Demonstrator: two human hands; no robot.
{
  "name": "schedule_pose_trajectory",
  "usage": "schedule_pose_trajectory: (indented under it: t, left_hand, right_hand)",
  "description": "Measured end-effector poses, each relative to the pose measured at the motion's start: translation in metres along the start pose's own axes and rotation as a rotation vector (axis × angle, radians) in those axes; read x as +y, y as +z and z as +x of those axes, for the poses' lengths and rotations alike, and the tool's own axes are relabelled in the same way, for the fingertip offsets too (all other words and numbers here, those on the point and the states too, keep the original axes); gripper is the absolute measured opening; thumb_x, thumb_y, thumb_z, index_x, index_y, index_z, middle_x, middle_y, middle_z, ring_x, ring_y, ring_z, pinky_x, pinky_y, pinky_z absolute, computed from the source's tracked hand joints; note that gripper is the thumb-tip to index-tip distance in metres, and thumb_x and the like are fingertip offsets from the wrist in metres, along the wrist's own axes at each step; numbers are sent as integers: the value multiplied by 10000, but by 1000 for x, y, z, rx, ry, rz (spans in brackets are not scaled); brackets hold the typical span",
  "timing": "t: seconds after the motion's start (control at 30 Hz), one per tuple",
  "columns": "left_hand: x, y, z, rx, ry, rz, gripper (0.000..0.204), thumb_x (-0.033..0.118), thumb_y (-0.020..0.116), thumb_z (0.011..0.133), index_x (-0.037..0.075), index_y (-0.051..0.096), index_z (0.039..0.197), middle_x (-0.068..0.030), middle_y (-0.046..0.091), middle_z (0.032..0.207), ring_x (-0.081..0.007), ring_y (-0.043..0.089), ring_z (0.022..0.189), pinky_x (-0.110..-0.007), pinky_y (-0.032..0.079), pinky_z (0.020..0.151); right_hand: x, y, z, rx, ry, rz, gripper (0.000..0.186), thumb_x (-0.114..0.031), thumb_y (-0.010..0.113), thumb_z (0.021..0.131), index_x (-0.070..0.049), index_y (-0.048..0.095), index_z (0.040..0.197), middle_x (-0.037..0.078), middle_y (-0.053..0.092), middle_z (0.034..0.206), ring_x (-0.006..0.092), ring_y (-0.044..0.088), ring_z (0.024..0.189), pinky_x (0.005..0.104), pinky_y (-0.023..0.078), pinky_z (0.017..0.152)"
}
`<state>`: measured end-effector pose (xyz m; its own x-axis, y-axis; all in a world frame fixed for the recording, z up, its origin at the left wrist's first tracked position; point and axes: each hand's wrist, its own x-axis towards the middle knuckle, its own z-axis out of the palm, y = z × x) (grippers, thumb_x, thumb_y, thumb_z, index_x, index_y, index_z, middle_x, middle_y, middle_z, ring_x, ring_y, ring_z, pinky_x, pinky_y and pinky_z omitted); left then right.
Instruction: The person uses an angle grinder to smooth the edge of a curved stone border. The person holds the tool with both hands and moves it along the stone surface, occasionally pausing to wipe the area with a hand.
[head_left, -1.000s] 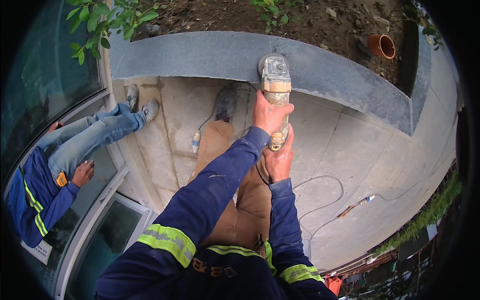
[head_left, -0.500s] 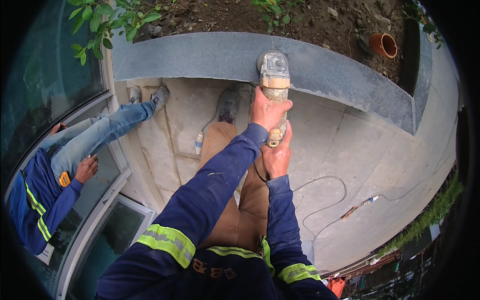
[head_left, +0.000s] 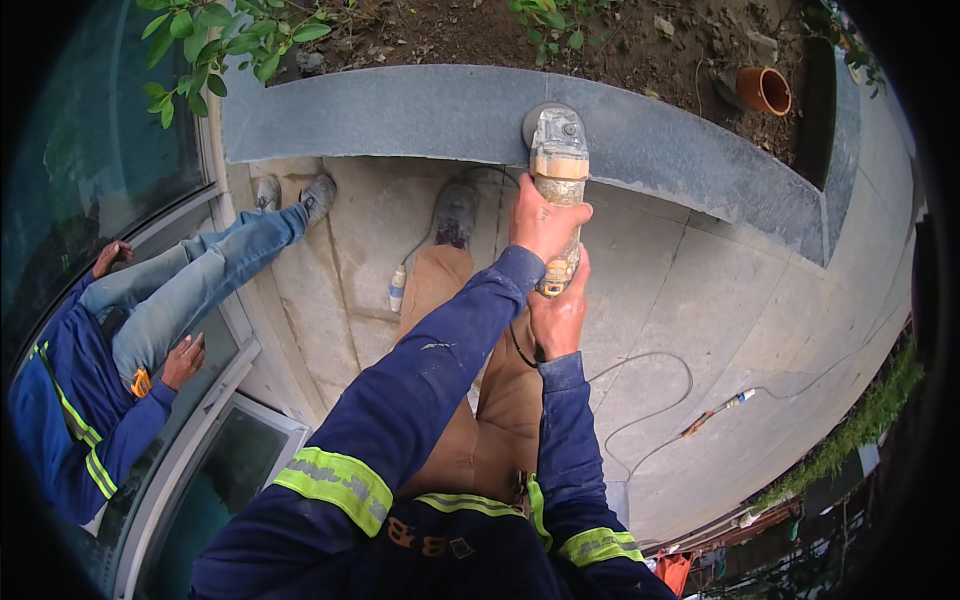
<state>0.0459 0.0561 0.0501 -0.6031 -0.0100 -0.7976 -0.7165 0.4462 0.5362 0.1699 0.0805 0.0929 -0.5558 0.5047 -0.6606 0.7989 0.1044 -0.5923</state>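
Both my hands grip an angle grinder (head_left: 560,178) with a dusty, worn body. My left hand (head_left: 545,218) wraps round the middle of its body, thumb pointing right. Lower down, my right hand (head_left: 560,312) holds the rear end of the grinder, where the cord leaves. The round disc (head_left: 537,122) at its head lies against the top of a grey stone ledge (head_left: 400,110), partly hidden under the tool head.
A co-worker in jeans (head_left: 200,290) sits at the left by the glass. Beyond the ledge lie soil (head_left: 640,50), leafy branches (head_left: 215,45) and a clay pot (head_left: 765,90). A power cord (head_left: 690,385) with a connector (head_left: 740,398) loops over the paving at right.
The grinder and both my hands have shifted slightly to the right along the ledge. The co-worker's hands and upper body have moved a little.
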Motion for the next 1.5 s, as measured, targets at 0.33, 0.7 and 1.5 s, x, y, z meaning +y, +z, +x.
schedule_pose_trajectory:
  t: [0.33, 0.7, 1.5]
  left_hand:
    - [-2, -1, 4, 45, 49, -55, 733, 225, 840, 660, -39, 469, 1235, -225, 682, 1105, -355, 683, 1025, -424, 533, 904]
    - [-5, 0, 7, 19, 70, -61, 754, 278, 825, 649, -28, 459, 1233, -238, 683, 1094, -383, 680, 1020, -438, 526, 911]
    - [3, 3, -4, -14, 38, -66, 758, 279, 819, 652, -26, 456, 1245, -246, 675, 1096, -389, 671, 1030, -436, 519, 916]
  right_hand:
    - [0, 1, 7, -28, 32, -8, 892, -1, 657, 731, -128, 256, 1518, 301, 676, 1041, 476, 672, 974, 488, 528, 818]
    - [1, 3, 6, -5, -1, -13, 886, -2, 667, 739, -110, 257, 1517, 291, 681, 1041, 468, 679, 968, 474, 532, 812]
    - [-3, 2, -1, 86, 0, -78, 878, -24, 696, 747, -130, 269, 1507, 274, 688, 1019, 453, 689, 950, 472, 539, 805]
